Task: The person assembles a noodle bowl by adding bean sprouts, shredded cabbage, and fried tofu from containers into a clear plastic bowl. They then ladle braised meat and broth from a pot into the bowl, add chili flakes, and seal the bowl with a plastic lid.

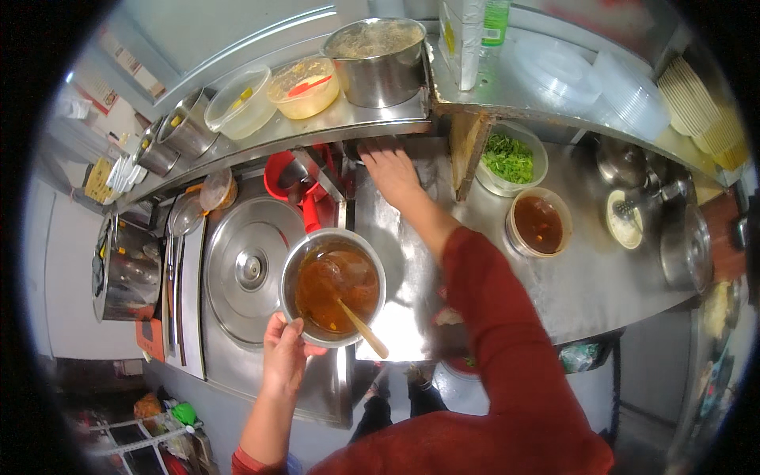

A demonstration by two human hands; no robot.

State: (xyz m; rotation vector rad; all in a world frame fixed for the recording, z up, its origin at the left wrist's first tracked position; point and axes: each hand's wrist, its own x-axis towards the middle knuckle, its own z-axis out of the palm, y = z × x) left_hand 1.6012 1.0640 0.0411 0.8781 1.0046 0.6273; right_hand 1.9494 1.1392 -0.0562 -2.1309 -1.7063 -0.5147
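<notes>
My left hand [286,348] grips the lower left rim of a steel bowl [378,269], thumb at the edge. Reddish-brown sauce [328,277] fills part of the bowl. A spoon with a pale, wood-like handle [364,327] leans in it, its handle over the near right rim. My right hand [390,172] stretches forward to the back of the steel counter, under the shelf edge. Its fingers extend over a dark object [356,150] in shadow, whose kind I cannot make out. Just left of that hand, a red dipper [310,214] stands beyond the bowl.
A large round steel lid [252,269] lies left of the bowl. On the right counter stand a tub of reddish sauce [538,223] and a container of chopped greens [511,158]. A wooden upright [472,154] and the raised shelf [380,119] border my right arm's reach.
</notes>
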